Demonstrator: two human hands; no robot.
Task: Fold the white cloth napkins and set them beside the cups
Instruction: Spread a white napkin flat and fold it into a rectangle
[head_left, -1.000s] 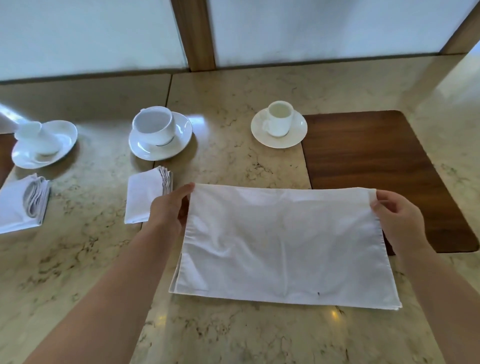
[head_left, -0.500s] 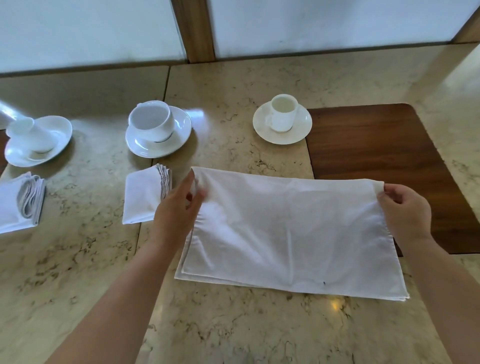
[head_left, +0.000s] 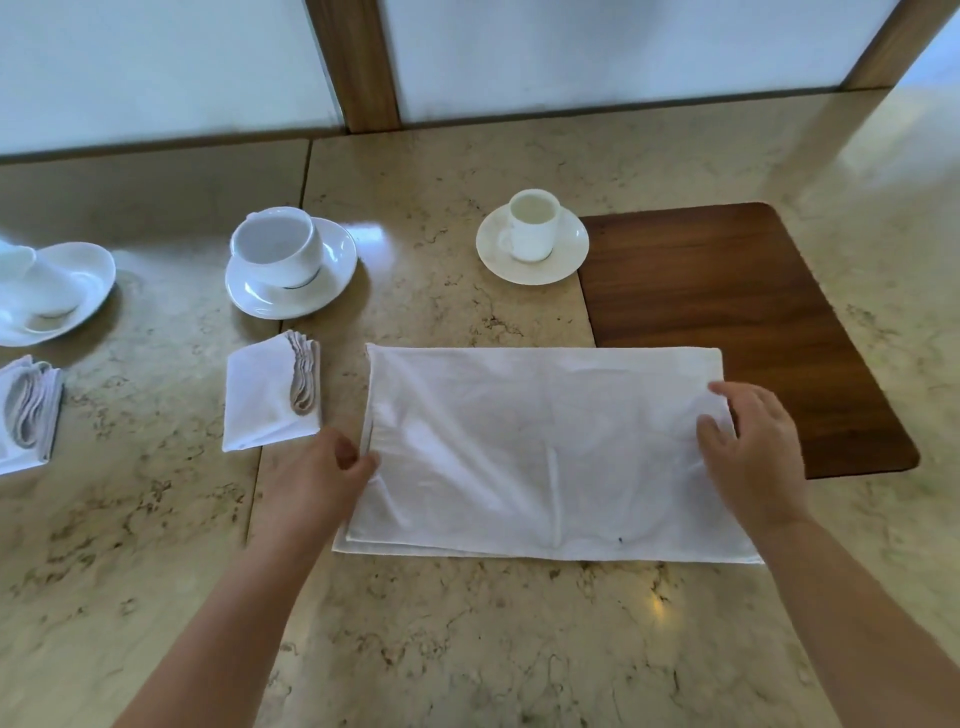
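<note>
Currently: napkin (head_left: 540, 452), half-folded, flat on counter (head_left: 467, 649) at 6 o'clock of cup (head_left: 532, 224). Left hand (head_left: 317, 478) pinches its 9 o'clock edge; right hand (head_left: 753, 447), fingers spread, presses its 3 o'clock end. Advice: square edges before next fold.

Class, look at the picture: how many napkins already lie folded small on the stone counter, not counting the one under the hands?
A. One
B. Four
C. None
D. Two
D: one folded napkin lies below the middle cup, and a second folded napkin lies at the left edge.
</note>
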